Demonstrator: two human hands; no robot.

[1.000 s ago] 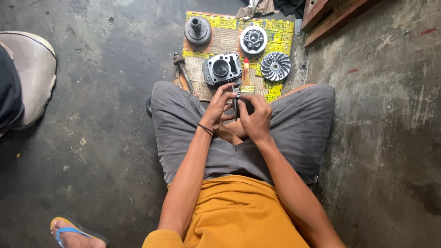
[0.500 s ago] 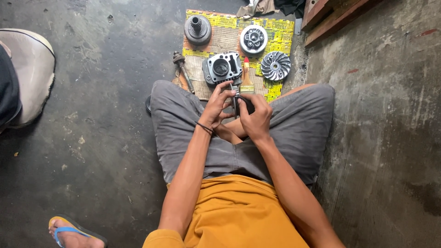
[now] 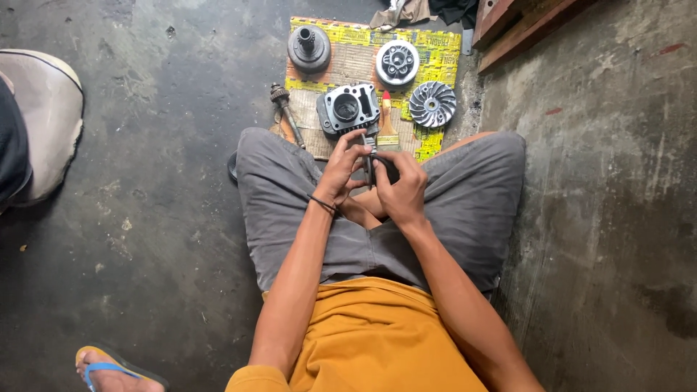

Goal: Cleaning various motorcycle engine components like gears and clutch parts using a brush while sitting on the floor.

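Pinching a small metal part (image 3: 370,156), both hands (image 3: 345,170) meet above cardboard (image 3: 435,58).

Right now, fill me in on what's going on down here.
A person sits cross-legged on a concrete floor, both hands together over the lap. The left hand and right hand grip a small dark metal part between them. Just ahead, on a yellow-edged cardboard sheet, lie an engine cylinder, a finned metal disc, two round parts and a brush.
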